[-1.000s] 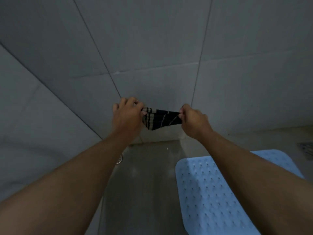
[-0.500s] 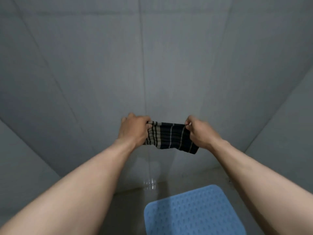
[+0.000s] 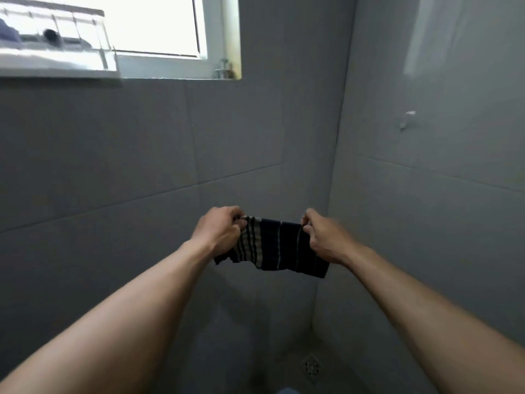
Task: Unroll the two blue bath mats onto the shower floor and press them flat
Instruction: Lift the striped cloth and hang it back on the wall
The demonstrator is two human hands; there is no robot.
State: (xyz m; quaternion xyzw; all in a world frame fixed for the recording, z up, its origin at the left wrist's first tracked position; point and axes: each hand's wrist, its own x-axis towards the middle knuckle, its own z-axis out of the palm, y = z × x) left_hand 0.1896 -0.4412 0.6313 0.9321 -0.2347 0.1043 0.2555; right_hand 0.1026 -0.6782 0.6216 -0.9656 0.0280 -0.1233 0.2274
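Observation:
My left hand (image 3: pixel 220 230) and my right hand (image 3: pixel 324 238) both grip the top edge of a small dark striped cloth (image 3: pixel 274 247), held stretched between them in front of the grey tiled wall. The cloth hangs down from my fingers, well above the floor. Of the blue bath mats only a sliver of blue mat (image 3: pixel 287 391) shows at the bottom edge of the head view; the rest is out of frame.
A square floor drain (image 3: pixel 311 366) sits in the shower corner below my hands. A bright window (image 3: pixel 159 27) with a ledge is high on the left wall. A small white hook (image 3: pixel 406 118) sticks out of the right wall.
The view has tilted upward: the blue mat has slid almost out of frame and the window has come in. My hands still hold the cloth, now spread a little wider.

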